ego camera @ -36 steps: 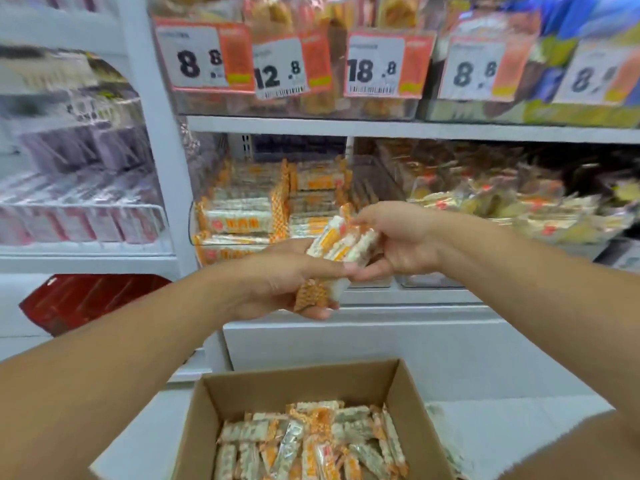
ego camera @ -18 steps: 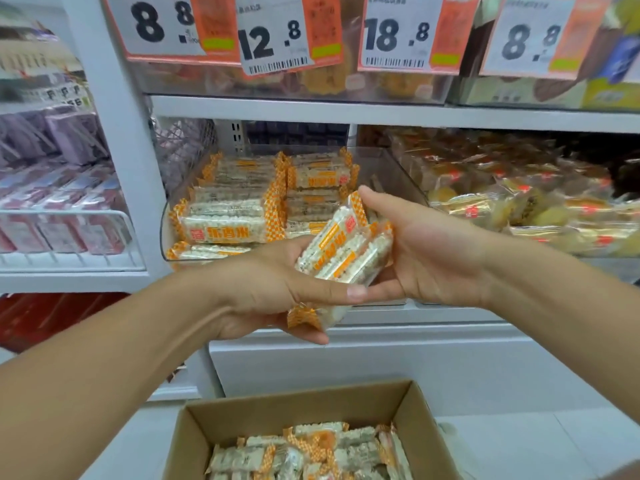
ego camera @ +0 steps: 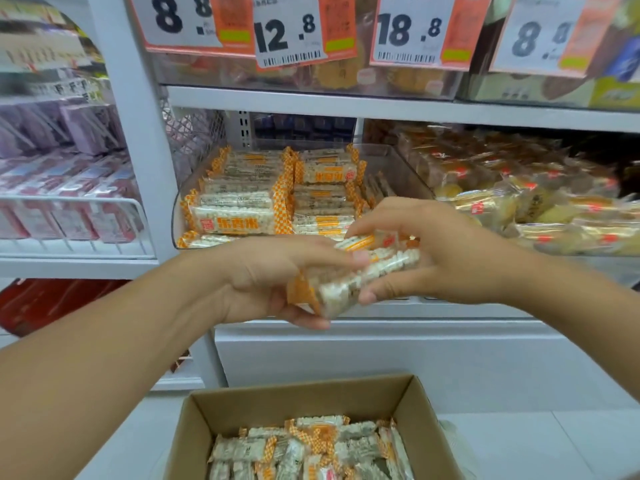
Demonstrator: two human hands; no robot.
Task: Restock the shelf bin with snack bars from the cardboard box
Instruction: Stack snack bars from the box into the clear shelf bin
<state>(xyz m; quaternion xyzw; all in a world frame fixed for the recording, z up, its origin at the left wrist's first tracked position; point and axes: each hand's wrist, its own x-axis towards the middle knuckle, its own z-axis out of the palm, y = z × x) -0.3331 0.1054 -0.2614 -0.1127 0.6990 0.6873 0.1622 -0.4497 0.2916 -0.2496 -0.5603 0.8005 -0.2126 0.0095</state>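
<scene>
You hold a small bundle of snack bars [ego camera: 360, 271] between both hands, just in front of and below the shelf bin [ego camera: 183, 199]. Your left hand [ego camera: 266, 275] grips the bundle's near, lower end, fingers curled round it; your right hand [ego camera: 433, 251] curls over the far end. The bundle's long axis runs from lower left up toward the right. The bin's open space lies ahead on its right side, nearer your right hand. The cardboard box [ego camera: 420, 403] sits below.

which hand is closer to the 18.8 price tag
Right. The right hand grips the snack bars almost straight below the 18.8 price tag; the left hand holds them lower and further left.
</scene>
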